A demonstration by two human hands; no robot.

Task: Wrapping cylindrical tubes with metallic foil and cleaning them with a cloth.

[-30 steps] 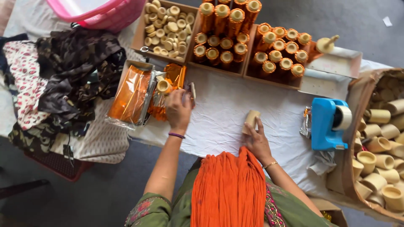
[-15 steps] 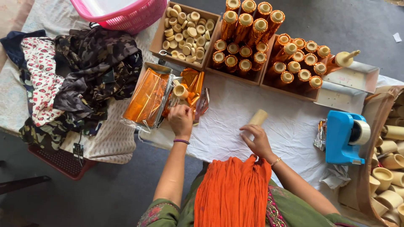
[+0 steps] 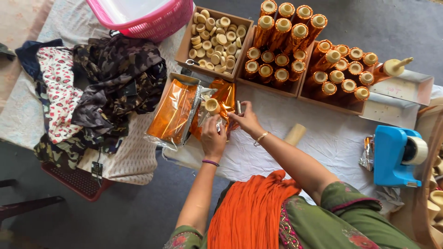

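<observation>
Both hands, left hand (image 3: 213, 138) and right hand (image 3: 246, 121), pinch the orange foil sheets (image 3: 221, 103), each grip clamped on foil

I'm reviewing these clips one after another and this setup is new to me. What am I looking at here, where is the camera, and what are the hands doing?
There is no machine: a person works with bare hands, filmed from a camera on their head looking down at a table covered in white cloth. The left hand and right hand both meet at a crinkled orange foil wrapper, beside a stack of orange foil sheets. A bare cream tube lies near the right forearm. Behind are boxes of orange-wrapped tubes and small cream caps. A blue tape dispenser sits to the right, and folded clothes to the left.
</observation>
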